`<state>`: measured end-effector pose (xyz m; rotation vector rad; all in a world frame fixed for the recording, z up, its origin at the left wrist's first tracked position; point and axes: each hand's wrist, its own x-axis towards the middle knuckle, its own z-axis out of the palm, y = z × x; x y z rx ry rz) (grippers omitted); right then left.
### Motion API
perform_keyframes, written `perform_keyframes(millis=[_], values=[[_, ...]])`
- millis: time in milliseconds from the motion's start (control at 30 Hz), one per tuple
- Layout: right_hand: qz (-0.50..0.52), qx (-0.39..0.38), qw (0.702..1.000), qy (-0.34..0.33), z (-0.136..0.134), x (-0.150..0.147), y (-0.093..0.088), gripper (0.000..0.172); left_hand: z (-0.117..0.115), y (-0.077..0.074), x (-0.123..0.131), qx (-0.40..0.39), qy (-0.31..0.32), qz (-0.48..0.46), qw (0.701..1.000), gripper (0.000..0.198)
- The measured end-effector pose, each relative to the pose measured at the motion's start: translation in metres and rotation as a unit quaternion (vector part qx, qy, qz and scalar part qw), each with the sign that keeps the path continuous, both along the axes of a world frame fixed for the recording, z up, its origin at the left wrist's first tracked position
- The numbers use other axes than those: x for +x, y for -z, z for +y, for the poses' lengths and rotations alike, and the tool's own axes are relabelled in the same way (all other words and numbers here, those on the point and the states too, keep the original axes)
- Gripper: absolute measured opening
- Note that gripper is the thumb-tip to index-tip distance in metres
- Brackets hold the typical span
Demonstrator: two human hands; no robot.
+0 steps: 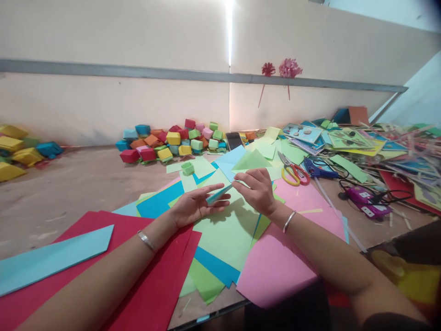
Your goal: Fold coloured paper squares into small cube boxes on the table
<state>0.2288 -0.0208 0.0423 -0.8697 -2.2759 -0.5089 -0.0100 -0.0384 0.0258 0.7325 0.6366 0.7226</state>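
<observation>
A narrow light-blue folded paper strip point(217, 195) slants between my two hands above the stacked sheets. My left hand point(193, 207) is turned palm up, with the strip lying between its thumb and loosely stretched fingers. The upper end of the strip is pinched in the fingertips of my right hand point(257, 189), which partly hide it. Below both hands lies a pale green paper sheet point(223, 234), on top of blue and green sheets. A small green paper box point(188, 168) sits just beyond my left hand.
Red sheets point(148, 276) and a light-blue folded piece point(58, 257) lie left; pink paper point(275, 271) lies right. Beyond are scissors point(292, 172), a blue glue gun point(320, 168), a purple device point(368, 201) and a phone point(234, 140). Coloured paper boxes point(172, 139) pile along the wall.
</observation>
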Motion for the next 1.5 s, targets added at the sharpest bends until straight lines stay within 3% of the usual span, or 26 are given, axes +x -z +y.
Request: perform_keyframes(millis=[333,533,700,1000,1100,1200,1300,1367,1500], values=[[-0.01,0.048,0.999,-0.014,-0.001,-0.008,0.002,0.032,-0.005,0.005,0.006,0.092,0.067,0.025,0.993,0.072],[-0.008,0.048,0.998,-0.029,-0.001,-0.011,0.007,0.03,-0.005,0.005,0.009,0.117,0.09,0.019,0.989,0.064],[-0.002,0.062,0.996,-0.061,0.0,-0.009,0.007,0.027,-0.002,0.008,0.005,0.106,0.105,-0.04,0.988,0.056],[-0.01,-0.031,0.986,-0.162,0.001,0.001,-0.006,0.02,0.013,0.019,0.0,0.054,0.055,-0.058,0.995,0.062],[0.033,-0.041,0.987,-0.15,0.0,-0.003,-0.002,0.025,0.012,0.018,0.004,0.041,0.002,-0.041,0.998,0.059],[0.06,-0.06,0.99,-0.114,0.0,-0.007,0.005,0.03,0.009,0.016,0.007,0.012,-0.065,-0.013,0.998,0.039],[0.077,-0.088,0.991,-0.072,0.0,-0.01,0.013,0.017,0.007,0.015,0.009,-0.021,-0.121,0.01,0.992,0.017],[0.091,-0.112,0.988,-0.06,0.0,-0.011,0.018,0.006,0.007,0.015,0.01,-0.023,-0.133,0.019,0.991,0.012],[0.086,-0.146,0.984,-0.051,0.001,-0.013,0.023,0.03,0.004,0.014,0.011,0.003,-0.096,0.043,0.994,0.011]])
